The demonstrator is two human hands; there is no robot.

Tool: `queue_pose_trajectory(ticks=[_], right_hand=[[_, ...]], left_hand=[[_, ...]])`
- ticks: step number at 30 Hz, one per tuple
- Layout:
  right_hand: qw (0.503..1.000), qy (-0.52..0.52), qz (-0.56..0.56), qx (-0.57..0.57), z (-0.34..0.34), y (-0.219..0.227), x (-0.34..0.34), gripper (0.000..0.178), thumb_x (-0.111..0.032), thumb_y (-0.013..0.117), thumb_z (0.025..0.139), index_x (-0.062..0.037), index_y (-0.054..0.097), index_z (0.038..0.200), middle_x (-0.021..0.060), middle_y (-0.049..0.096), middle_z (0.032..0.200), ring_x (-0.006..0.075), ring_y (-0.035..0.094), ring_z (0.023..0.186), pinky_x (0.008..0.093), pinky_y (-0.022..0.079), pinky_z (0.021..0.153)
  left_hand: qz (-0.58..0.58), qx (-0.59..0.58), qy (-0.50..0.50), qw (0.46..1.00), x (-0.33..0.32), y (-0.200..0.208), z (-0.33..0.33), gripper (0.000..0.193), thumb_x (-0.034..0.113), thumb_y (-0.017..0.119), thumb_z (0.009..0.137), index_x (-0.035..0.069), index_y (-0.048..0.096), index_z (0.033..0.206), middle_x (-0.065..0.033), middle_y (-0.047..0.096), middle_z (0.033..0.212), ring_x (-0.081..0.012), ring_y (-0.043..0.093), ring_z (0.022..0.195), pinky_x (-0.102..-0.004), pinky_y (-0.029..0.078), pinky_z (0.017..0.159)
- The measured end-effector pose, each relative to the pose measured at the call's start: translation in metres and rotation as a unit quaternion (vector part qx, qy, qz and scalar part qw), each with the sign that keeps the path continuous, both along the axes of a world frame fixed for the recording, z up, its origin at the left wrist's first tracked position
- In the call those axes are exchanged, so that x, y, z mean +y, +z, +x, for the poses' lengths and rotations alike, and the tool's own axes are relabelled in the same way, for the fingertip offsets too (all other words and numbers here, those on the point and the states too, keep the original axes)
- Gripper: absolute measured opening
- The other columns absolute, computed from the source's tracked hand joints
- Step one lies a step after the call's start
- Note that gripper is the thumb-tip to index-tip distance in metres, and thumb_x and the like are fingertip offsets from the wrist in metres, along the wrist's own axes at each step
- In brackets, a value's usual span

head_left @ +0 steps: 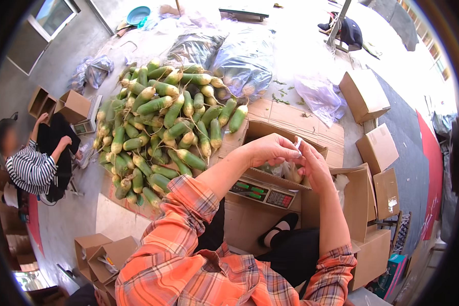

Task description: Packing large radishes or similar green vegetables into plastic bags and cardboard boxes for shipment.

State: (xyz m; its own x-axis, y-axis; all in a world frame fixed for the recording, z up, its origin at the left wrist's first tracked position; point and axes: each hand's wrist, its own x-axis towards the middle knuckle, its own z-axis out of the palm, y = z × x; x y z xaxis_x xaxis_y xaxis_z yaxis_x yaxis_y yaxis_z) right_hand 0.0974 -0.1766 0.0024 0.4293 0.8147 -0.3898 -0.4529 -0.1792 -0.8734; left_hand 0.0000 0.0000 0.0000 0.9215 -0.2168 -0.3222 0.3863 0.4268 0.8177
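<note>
My left hand (270,151) and my right hand (315,166) meet above an open cardboard box (256,130). Their fingertips are pinched together around a small whitish strip (297,145), too small to make out fully. Below my hands, clear plastic bags (290,172) with pale and green contents lie inside the box, partly hidden by my fingers. The box rests on a digital scale (262,194) with a lit green display and a keypad. To the left spreads a large heap of green radishes (160,115) with pale tips and thin roots.
Large plastic sacks (245,58) stand behind the heap. Cardboard boxes (364,97) line the right side, with an open box (349,204) beside my right forearm. More open boxes (107,255) sit at lower left. A person in a striped top (33,171) sits at far left.
</note>
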Motion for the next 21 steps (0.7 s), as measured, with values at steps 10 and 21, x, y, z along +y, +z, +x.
queue_pose_trajectory(ticks=[10,21], right_hand=[[0.987,-0.044,-0.09,-0.127,0.007,-0.023,0.004,0.028,-0.026,0.058,0.09,-0.0058,0.064,0.108,-0.0017,0.061,0.079,0.0035,0.051,0.066,0.017,0.04,0.059],[0.834,0.017,-0.226,-0.503,-0.002,-0.019,-0.018,0.015,-0.013,0.055,0.082,-0.013,0.069,0.087,0.0125,0.063,0.078,0.0286,0.062,0.075,0.0338,0.048,0.071]], left_hand=[[0.236,0.011,0.066,0.969,0.01,-0.011,0.011,0.02,0.023,0.072,0.076,0.007,0.068,0.088,0.0023,0.058,0.07,-0.0058,0.048,0.057,-0.0187,0.032,0.044],[0.688,0.01,0.111,0.718,0.028,-0.08,0.024,0.016,0.017,0.068,0.069,0.009,0.07,0.083,-0.0157,0.066,0.09,-0.0307,0.064,0.083,-0.0397,0.051,0.077]])
